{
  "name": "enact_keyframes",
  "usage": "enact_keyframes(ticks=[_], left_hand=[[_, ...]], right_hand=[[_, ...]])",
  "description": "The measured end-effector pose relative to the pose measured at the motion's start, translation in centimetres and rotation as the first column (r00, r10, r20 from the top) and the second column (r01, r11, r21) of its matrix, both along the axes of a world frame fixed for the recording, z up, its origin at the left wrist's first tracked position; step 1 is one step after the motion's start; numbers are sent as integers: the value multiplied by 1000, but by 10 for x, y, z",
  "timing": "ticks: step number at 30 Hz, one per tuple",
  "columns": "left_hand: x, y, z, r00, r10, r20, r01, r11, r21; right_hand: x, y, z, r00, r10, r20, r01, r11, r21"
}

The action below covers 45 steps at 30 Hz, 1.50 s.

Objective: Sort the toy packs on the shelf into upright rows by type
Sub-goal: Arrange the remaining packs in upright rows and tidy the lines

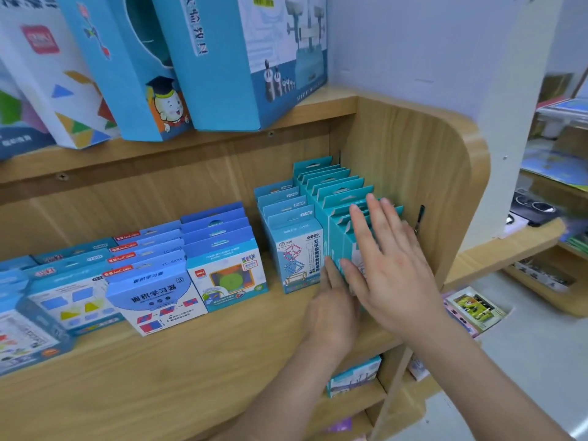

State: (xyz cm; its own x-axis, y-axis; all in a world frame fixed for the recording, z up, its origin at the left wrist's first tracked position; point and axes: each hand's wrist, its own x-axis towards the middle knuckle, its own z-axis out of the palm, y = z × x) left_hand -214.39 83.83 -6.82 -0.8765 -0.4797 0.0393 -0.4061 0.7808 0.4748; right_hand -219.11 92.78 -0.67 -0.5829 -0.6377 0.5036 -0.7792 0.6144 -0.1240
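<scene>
Head view: the teal row (337,192) stands upright at the right end of the shelf (191,370). The other rows (219,246) left of it look sorted too, though the farthest lean back and are cut off, so little seems left to do. The right hand (391,265), fingers straight and spread, presses flat on the teal row's front. The left hand (334,310) touches its lower left corner with one straight finger. The right hand hides the rest, so any grip is unclear.
</scene>
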Motion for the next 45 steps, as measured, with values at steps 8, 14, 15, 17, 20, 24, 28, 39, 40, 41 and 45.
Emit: enact_keyframes(ticks=[8,14,15,17,20,24,28,39,40,41,45], left_hand=[[-2,2,-6,1000,2,28,-2,1000,-12],[-4,-1,3,998,5,64,-6,1000,17],[-2,-3,4,998,-1,67,-1,1000,28],[1,-7,7,998,-8,59,7,999,32],[7,-8,9,1000,6,-14,-5,999,42],[14,-4,10,981,11,-193,2,998,64],[28,-1,20,966,23,-259,-3,997,80],[89,-20,38,835,49,-547,-28,999,46],[98,-25,40,821,55,-568,-50,998,26],[109,-31,43,811,62,-581,-77,997,-2],[156,-57,51,760,151,-632,-194,981,2]], right_hand=[[-22,2,26,996,74,-58,-63,982,180],[-20,4,22,993,121,-14,-118,983,141],[-17,5,19,992,122,-25,-118,986,121],[-13,8,16,992,117,-45,-114,991,68],[-6,13,14,987,140,-74,-145,988,-59],[4,21,6,975,193,-111,-219,926,-308],[21,27,-11,968,211,-134,-247,882,-401],[56,11,-29,925,364,112,-270,832,-484],[61,7,-26,911,390,135,-278,822,-497],[65,2,-24,898,413,153,-285,810,-513],[84,-23,-15,841,493,222,-306,772,-557]])
